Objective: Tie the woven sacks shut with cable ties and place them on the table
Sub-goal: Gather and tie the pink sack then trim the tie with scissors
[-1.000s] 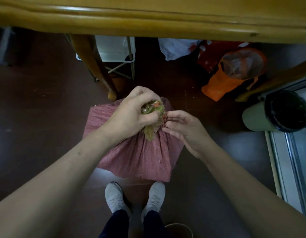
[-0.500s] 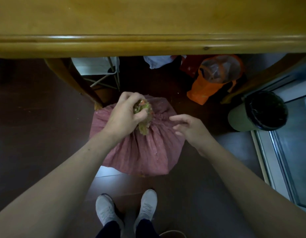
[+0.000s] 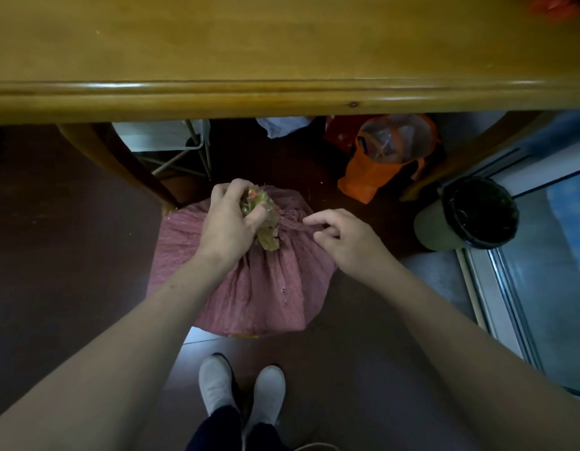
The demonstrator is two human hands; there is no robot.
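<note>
A full pink woven sack stands on the dark floor in front of my feet, below the edge of the wooden table. Its mouth is gathered into a greenish bunched neck. My left hand grips that neck from the left. My right hand hovers just right of the neck, over the sack's shoulder, fingers loosely bent and holding nothing that I can see. No cable tie is visible.
An orange bag with a clear plastic top sits under the table to the right. A green bin with a black liner stands by a glass sliding door. A table leg rises left of the sack. My white shoes are below.
My right hand has come off the sack's neck and drawn to the right. The left hand keeps its grip. The view has tilted up, showing more of the tabletop.
</note>
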